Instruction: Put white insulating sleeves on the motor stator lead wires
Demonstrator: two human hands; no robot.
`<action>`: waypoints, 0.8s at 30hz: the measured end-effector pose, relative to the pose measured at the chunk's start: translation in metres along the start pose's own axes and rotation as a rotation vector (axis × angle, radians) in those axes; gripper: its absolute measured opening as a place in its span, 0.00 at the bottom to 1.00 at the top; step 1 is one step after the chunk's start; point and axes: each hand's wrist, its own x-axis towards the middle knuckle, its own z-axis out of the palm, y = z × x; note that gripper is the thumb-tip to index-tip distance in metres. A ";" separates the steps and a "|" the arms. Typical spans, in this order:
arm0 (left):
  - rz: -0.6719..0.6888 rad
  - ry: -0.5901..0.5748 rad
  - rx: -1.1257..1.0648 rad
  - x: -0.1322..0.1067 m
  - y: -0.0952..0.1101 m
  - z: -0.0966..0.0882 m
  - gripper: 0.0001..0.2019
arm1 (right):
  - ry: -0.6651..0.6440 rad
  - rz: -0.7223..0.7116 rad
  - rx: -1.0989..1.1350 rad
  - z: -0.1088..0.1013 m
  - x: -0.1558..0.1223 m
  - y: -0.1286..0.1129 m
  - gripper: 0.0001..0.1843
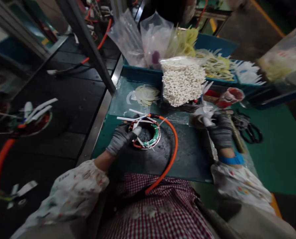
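My left hand [123, 136], in a grey glove with pale fingertips, grips the left side of a wound stator ring [156, 136]. Copper windings, green insulation and white sleeves show on the ring. A thick orange cable [175, 146] leaves its top and curves down to my lap. Off to the right, my right hand [219, 129], gloved alike, has its fingers bent together beside a clear plastic bag [197, 120]. What those fingers hold, if anything, is too blurred to make out.
A bag of small white beads [181, 81] stands behind the ring. Pale insulation pieces [146, 95] lie at the back left of the green work surface [187, 159]. Black-handled scissors [253, 132] rest at the right. Another stator [42, 122] sits on the dark line at left.
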 end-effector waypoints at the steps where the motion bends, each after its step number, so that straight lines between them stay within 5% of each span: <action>1: 0.000 0.022 0.002 0.004 0.000 0.000 0.20 | 0.006 -0.017 0.031 -0.007 -0.008 -0.013 0.16; 4: 0.026 0.033 0.047 0.012 -0.002 -0.001 0.18 | -0.183 -0.098 0.195 -0.021 -0.052 -0.060 0.08; 7: 0.043 0.003 0.082 0.008 0.000 0.000 0.19 | -0.387 -0.153 0.302 -0.016 -0.113 -0.102 0.12; 11: 0.144 0.055 0.140 -0.022 0.017 0.012 0.23 | -0.461 -0.228 0.417 0.000 -0.169 -0.113 0.19; 16: 0.429 0.073 0.359 -0.062 0.037 0.023 0.26 | -0.558 -0.259 0.384 -0.017 -0.179 -0.096 0.22; 24: 0.419 0.044 0.444 -0.071 0.042 0.021 0.28 | -0.531 -0.318 0.341 -0.027 -0.158 -0.119 0.14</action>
